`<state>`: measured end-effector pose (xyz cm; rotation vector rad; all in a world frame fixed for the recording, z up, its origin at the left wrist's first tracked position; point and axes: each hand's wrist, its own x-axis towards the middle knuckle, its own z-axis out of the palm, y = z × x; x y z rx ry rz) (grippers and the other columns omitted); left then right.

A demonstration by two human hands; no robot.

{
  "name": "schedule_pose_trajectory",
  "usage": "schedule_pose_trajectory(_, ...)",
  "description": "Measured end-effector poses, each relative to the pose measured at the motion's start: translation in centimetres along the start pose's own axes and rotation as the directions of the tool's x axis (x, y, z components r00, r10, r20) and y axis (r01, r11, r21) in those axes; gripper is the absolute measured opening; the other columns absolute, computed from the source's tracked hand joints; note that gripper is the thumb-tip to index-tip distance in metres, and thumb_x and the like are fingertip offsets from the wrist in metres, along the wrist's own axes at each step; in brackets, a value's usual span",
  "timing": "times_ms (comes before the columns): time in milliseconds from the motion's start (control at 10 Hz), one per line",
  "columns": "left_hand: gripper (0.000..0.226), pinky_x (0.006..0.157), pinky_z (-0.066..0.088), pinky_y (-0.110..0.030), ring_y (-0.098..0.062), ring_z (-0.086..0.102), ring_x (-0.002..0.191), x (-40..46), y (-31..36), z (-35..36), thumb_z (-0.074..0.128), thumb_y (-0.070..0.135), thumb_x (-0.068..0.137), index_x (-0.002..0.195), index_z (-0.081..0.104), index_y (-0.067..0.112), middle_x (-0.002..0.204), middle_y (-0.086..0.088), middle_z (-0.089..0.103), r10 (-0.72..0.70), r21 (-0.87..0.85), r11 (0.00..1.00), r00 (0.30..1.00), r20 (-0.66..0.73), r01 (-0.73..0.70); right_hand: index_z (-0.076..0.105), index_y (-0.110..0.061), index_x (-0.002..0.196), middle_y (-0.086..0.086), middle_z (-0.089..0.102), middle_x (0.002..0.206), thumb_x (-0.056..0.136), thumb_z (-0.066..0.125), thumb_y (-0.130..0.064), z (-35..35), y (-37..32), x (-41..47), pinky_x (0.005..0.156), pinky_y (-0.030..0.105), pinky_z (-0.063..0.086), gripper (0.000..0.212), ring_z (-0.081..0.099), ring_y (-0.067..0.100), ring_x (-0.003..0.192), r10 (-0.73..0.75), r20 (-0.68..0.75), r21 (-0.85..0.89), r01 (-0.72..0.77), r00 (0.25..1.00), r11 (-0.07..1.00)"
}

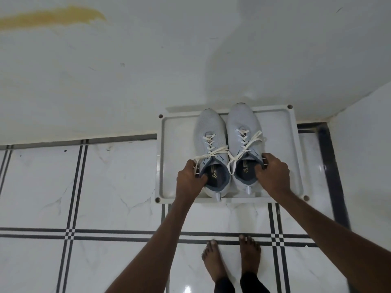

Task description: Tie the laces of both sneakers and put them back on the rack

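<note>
Two pale grey sneakers stand side by side, toes toward the wall, on the top shelf of a white plastic rack (177,132). My left hand (190,178) grips the collar of the left sneaker (211,132), thumb inside the opening. The right sneaker (243,123) is held the same way by my right hand (273,174), fingers inside its collar. Cream laces (213,152) on each shoe lie crossed over the tongue with loose ends trailing; whether they are knotted I cannot tell.
The rack stands in a corner, against a white wall (127,81) and close to a side wall (364,132) on the right. White floor tiles with black stripes (69,233) spread in front. My bare feet (230,259) stand just before the rack.
</note>
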<state>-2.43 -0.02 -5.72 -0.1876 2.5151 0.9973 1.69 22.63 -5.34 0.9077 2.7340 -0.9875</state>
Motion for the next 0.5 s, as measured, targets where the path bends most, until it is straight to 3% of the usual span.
schedule_pose_trajectory(100,0.031,0.060,0.040,-0.022,-0.019,0.057,0.071,0.0,0.1,-0.2,0.074,0.021,0.080,0.102,0.057,0.006,0.086,-0.003,0.067,0.000,-0.017,1.000,1.000,0.008,0.000,0.063,-0.003,0.116,0.017,0.073,0.098,0.084,0.064,-0.013,0.0,0.0,-0.1,0.075,0.028,0.042,0.034,0.065,0.038,0.091,0.030,0.027,0.001,-0.030,0.999,1.000)
schedule_pose_trajectory(200,0.031,0.059,0.035,-0.024,-0.024,0.056,0.072,-0.1,0.6,-0.6,0.076,0.024,0.081,0.097,0.059,0.004,0.080,-0.003,0.063,-0.006,-0.014,1.000,1.000,0.008,0.006,0.063,0.000,0.106,0.019,0.072,0.091,0.082,0.063,-0.010,-0.2,-0.3,-0.5,0.072,0.032,0.043,0.026,0.064,0.040,0.085,0.058,0.062,-0.022,-0.057,0.996,0.998)
schedule_pose_trajectory(300,0.034,0.065,0.038,-0.026,-0.032,0.063,0.082,0.2,0.7,-0.8,0.075,0.025,0.081,0.099,0.060,0.002,0.088,-0.012,0.069,-0.005,-0.006,1.000,1.000,0.017,0.005,0.061,0.001,0.098,0.020,0.069,0.084,0.080,0.062,-0.009,-0.2,-0.4,-1.2,0.068,0.032,0.042,0.021,0.063,0.041,0.081,0.059,0.067,-0.042,-0.057,0.996,0.998)
schedule_pose_trajectory(400,0.039,0.070,0.041,-0.028,-0.033,0.064,0.092,-0.2,0.8,-1.1,0.073,0.028,0.082,0.109,0.059,0.003,0.098,-0.013,0.070,-0.030,0.010,1.000,0.999,0.046,0.030,0.061,0.001,0.101,0.020,0.069,0.086,0.080,0.062,-0.012,-0.5,-0.7,-1.5,0.071,0.037,0.047,0.025,0.064,0.042,0.082,0.083,0.096,-0.040,-0.079,0.992,0.996)
schedule_pose_trajectory(500,0.048,0.075,0.043,-0.031,-0.034,0.063,0.101,-1.0,1.2,-1.4,0.069,0.032,0.086,0.122,0.053,0.005,0.109,-0.015,0.068,0.005,0.069,0.998,1.000,-0.015,-0.004,0.059,0.002,0.104,0.021,0.069,0.090,0.082,0.062,-0.018,-0.8,-1.2,-1.7,0.070,0.035,0.043,0.030,0.064,0.042,0.087,0.084,0.080,-0.046,-0.081,0.993,0.996)
